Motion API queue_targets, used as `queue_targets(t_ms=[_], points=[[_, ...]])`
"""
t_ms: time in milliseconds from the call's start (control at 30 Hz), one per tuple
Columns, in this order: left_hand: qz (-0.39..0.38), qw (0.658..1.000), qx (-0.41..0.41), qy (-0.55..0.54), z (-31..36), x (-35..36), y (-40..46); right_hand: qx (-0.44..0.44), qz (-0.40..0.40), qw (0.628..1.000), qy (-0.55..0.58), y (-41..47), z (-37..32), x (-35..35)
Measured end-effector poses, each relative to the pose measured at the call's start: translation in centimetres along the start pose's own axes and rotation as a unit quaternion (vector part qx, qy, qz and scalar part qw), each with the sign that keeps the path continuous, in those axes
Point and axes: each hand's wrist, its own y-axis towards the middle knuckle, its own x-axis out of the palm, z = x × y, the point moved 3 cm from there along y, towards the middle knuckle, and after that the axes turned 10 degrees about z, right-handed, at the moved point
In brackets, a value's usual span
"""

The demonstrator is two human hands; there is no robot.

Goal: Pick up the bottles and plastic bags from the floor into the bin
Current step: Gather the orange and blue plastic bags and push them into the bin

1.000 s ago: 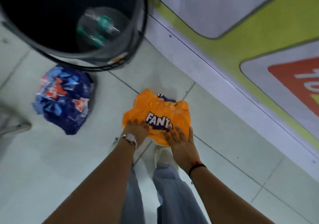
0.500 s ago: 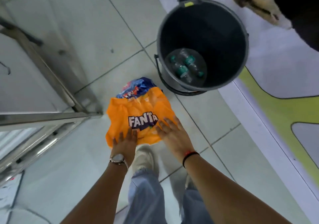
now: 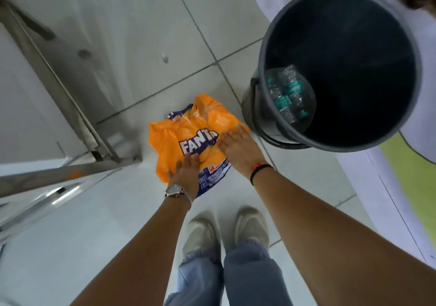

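Since half a second ago, both hands have carried the orange bag nearer the bin, and a blue bag now shows beneath it. To finish well, gather both bags into one tight bundle, lift above the bin's rim, then release over its middle. Left hand presses flat, fingers spread, on the bag's edge farthest from the bin. Right hand, also flat and spread, rests on the bin-side edge. Bottles already lie inside the bin.

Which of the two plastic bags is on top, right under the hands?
The orange Fanta bag is on top, with both hands on it. The blue bag lies beneath it, showing only at its near edge, by the left hand.
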Motion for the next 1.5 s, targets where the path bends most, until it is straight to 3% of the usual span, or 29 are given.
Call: queue_targets(t_ms=[133, 233, 367, 600, 833, 1133, 1333, 1500], points=[[-0.018, 0.999, 0.026, -0.028, 0.3, 3.0, 1.5, -0.010, -0.062, 0.998, -0.029, -0.2, 1.2, 3.6], [-0.038, 0.998, 0.043, 0.031, 0.0, 5.7, 1.5, -0.028, -0.114, 0.990, -0.075, -0.9, 1.0, 6.4], [0.020, 0.994, 0.045, 0.096, -0.9, 7.9, 1.9, -0.042, -0.052, 0.994, -0.092, 0.1, 0.6, 8.7], [0.073, 0.992, 0.064, 0.078, -1.1, 7.5, 3.0, -0.030, -0.014, 0.997, -0.071, 1.2, 0.6, 8.4], [0.089, 0.992, 0.055, 0.071, -1.4, -0.3, -0.4, -0.027, 0.034, 0.998, -0.051, 0.8, -0.4, 0.0], [0.191, 0.979, 0.022, 0.064, 1.8, -16.0, -5.6, -0.017, 0.131, 0.990, -0.040, -1.0, 2.2, -17.4], [0.248, 0.957, 0.088, 0.119, 5.7, -25.1, -7.1, 0.061, 0.178, 0.982, -0.024, -4.5, 6.0, -24.5], [0.261, 0.932, 0.188, 0.169, 11.5, -28.5, -6.5, 0.119, 0.182, 0.976, -0.013, -8.8, 11.2, -25.3]])
